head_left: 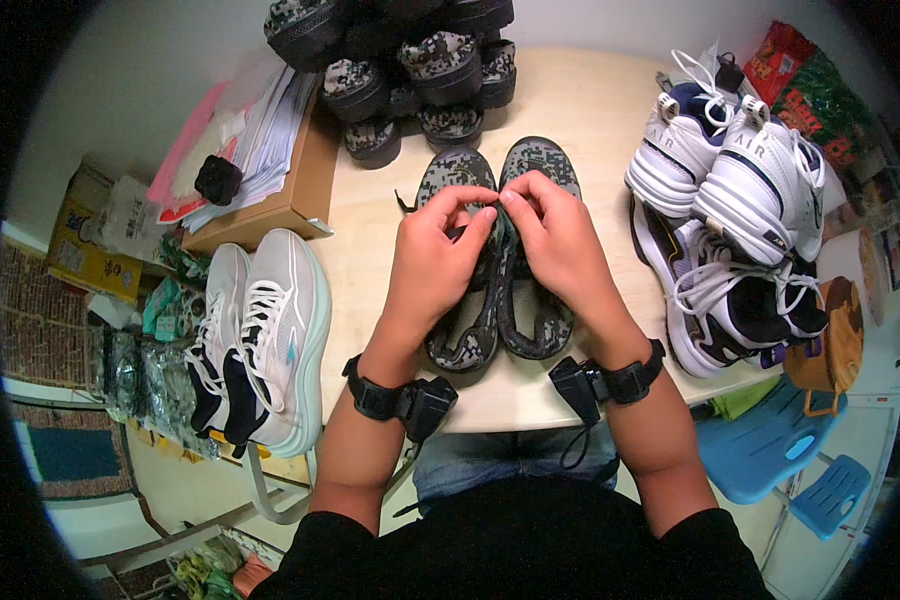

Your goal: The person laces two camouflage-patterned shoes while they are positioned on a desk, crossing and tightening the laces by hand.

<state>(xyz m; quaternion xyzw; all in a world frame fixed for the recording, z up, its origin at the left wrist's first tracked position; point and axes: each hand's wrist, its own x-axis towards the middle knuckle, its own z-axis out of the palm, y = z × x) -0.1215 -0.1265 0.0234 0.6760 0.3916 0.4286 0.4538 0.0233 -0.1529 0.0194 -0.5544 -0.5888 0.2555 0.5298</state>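
A pair of dark camouflage shoes stands side by side in front of me, toes pointing away. My left hand (437, 250) is over the left camouflage shoe (457, 172), and my right hand (558, 238) is over the right camouflage shoe (543, 163). Both hands are closed in a pinch, thumbs and forefingers meeting where the shoes' inner sides come together. Whatever lies between the fingertips is too small to make out. A short dark lace end pokes out left of the left shoe. My hands hide the middle of both shoes.
More camouflage shoes (440, 68) are stacked at the back. White sneakers (288, 330) stand at the left, beside a cardboard box (315, 185) of papers. Stacked white sneakers (745, 185) fill the right side. A blue stool (755, 450) is beyond the pale table's (560, 90) right edge.
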